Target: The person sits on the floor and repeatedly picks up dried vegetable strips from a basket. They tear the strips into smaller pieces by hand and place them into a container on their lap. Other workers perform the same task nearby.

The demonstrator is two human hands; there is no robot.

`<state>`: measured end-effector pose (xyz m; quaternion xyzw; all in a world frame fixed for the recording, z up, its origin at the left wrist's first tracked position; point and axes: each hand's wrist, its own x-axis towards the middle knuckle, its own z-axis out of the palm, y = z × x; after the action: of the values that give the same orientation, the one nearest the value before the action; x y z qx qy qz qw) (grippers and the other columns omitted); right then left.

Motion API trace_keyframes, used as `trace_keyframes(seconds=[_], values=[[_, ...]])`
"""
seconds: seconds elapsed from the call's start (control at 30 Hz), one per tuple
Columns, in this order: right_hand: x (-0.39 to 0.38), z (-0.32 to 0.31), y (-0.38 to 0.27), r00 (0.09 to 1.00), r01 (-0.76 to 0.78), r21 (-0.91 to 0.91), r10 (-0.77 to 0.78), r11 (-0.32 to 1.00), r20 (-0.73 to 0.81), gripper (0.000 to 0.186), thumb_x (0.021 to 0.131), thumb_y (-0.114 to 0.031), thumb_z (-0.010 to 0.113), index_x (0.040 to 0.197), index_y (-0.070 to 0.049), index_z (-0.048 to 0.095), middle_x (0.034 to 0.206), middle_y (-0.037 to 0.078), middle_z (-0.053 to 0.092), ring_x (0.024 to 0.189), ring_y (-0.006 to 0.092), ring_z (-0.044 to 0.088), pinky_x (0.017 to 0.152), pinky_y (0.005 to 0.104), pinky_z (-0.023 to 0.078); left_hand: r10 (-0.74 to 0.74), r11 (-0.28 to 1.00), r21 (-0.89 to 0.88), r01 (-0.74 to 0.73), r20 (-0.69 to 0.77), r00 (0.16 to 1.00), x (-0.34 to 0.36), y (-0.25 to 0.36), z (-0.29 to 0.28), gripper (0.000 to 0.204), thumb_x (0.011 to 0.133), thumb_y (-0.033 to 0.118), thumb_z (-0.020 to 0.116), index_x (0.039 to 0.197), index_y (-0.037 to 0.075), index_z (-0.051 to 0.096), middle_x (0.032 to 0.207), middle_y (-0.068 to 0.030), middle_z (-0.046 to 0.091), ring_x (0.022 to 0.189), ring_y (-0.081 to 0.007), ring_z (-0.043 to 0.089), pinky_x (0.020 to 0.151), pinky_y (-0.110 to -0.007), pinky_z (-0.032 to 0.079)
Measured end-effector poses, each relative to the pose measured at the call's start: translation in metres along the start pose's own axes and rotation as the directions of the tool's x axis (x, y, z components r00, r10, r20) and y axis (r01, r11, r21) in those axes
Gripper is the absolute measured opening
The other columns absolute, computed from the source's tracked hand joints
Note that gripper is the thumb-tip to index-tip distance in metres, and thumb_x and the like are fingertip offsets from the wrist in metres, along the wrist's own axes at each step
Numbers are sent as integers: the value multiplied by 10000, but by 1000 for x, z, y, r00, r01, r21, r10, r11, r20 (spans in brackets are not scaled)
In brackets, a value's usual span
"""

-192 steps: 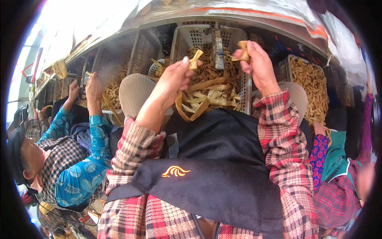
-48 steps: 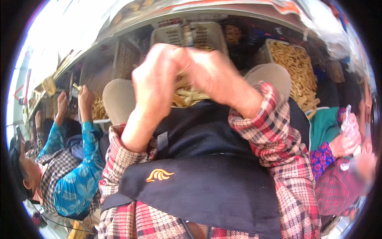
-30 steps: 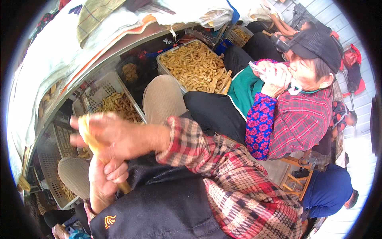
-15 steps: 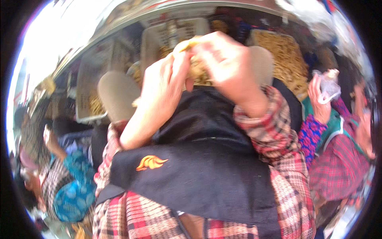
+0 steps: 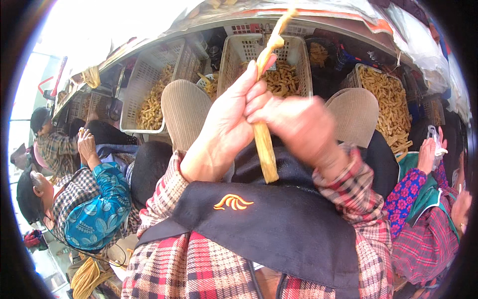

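In front of my chest my left hand (image 5: 231, 114) is closed round a long yellowish dried strip (image 5: 266, 154), twisted or knotted at its upper part and flattened at the lower end. My right hand (image 5: 296, 127) is blurred, its fingers closed on the same strip just below and against my left fingers. Beyond both hands stands a white perforated basket (image 5: 230, 65) holding small knotted yellowish-brown pieces (image 5: 284, 79). My knees (image 5: 185, 112) flank it, and a black apron (image 5: 298, 229) covers my lap.
Baskets of similar pieces stand left (image 5: 152, 102) and right (image 5: 383, 99). A white-covered ledge (image 5: 129, 25) runs above them. Co-workers sit close at left (image 5: 99, 209) and right (image 5: 423, 239), one at right holding a plastic bag (image 5: 435, 144). A strip bundle (image 5: 84, 279) lies at lower left.
The view, turned rightward a second ago, faces the baskets again. Since half a second ago the long strip has come into view upright between my hands, its top raised past my fingers.
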<state>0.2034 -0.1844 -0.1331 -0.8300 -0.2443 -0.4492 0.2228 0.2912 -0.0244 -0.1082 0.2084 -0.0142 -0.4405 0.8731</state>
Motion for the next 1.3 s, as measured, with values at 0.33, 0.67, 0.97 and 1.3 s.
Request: trace_keyframes(seconds=[0.33, 0.67, 0.97, 1.3], values=[[49, -24, -5, 681, -696, 465, 707, 547, 189, 207, 1022, -170, 509, 985, -5, 630, 749, 34, 598, 569, 108, 523, 503, 242, 401, 453, -56, 897, -439, 414, 789, -26, -21, 21, 265, 996, -1, 513, 1252, 38, 572, 938, -20, 583, 762, -81, 570, 605, -198, 479], [41, -56, -21, 754, -652, 355, 623, 670, 208, 345, 901, -364, 686, 927, -33, 593, 758, 188, 673, 692, 367, 674, 622, 427, 510, 495, 108, 928, -358, 262, 829, -28, -28, 32, 130, 988, -14, 518, 1112, 13, 549, 994, -33, 619, 750, -62, 583, 582, -199, 502], [22, -70, 11, 432, -587, 603, 421, -541, 798, 331, 1020, -383, 547, 925, -87, 661, 622, -68, 472, 524, 13, 380, 456, 197, 280, 355, -449, 788, -422, 591, 724, -9, -17, 47, 274, 822, -35, 687, 1070, 44, 604, 956, -32, 592, 790, -100, 570, 603, -245, 480], [32, -78, 30, 891, -363, 166, 290, 917, 348, 210, 916, -219, 690, 908, -16, 638, 698, 48, 552, 623, 184, 532, 567, 289, 405, 501, 586, 722, -367, 33, 865, -15, -15, 29, 175, 985, 166, 622, 1121, 77, 558, 945, -61, 623, 773, -95, 588, 636, -242, 517]])
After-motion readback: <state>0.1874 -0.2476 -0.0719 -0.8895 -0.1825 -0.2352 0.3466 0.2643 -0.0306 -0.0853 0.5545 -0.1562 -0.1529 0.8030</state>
